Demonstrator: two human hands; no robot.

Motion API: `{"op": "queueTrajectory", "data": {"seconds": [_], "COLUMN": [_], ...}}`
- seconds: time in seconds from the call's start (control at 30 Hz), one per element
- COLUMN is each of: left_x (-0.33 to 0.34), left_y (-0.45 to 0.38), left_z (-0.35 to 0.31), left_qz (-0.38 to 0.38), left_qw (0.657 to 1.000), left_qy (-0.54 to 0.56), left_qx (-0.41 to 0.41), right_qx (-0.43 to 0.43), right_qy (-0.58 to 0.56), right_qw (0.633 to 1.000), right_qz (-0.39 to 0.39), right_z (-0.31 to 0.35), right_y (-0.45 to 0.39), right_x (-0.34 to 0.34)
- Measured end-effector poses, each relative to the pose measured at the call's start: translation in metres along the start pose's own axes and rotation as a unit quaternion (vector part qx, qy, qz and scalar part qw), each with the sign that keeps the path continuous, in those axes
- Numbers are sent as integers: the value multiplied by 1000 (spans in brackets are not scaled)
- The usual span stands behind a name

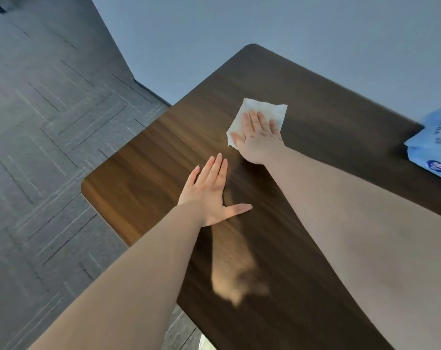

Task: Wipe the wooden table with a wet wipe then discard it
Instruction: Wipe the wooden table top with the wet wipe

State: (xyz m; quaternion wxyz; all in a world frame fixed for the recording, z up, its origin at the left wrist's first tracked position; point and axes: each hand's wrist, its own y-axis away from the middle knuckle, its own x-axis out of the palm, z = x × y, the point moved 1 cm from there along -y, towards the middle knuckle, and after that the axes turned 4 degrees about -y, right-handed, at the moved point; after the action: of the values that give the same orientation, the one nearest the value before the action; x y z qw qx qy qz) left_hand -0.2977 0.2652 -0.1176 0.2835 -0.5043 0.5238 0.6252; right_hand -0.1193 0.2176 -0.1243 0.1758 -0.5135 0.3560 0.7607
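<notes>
A dark wooden table with rounded corners fills the middle of the view. A white wet wipe lies spread flat on it toward the far side. My right hand presses flat on the wipe, fingers together and stretched out, covering its near half. My left hand rests palm down on the bare wood nearer to me and to the left, fingers straight, thumb spread out, holding nothing.
A blue pack of wet wipes lies at the table's right edge. Grey patterned carpet covers the floor left of the table. A plain grey wall rises behind the table's far edge.
</notes>
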Motion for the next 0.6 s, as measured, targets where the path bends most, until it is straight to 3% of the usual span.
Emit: {"op": "queueTrajectory", "data": {"seconds": [0.3, 0.6], "left_x": [1, -13], "left_y": [-3, 4], "left_z": [1, -15], "left_qz": [1, 57], "left_qw": [1000, 997], "left_qy": [6, -52], "left_qx": [-3, -8], "right_qx": [-10, 82], "right_qy": [-1, -62], "right_qw": [1000, 995], "right_qz": [-7, -7], "right_z": [14, -76], "right_y": [-22, 82], "right_x": [-8, 5]}}
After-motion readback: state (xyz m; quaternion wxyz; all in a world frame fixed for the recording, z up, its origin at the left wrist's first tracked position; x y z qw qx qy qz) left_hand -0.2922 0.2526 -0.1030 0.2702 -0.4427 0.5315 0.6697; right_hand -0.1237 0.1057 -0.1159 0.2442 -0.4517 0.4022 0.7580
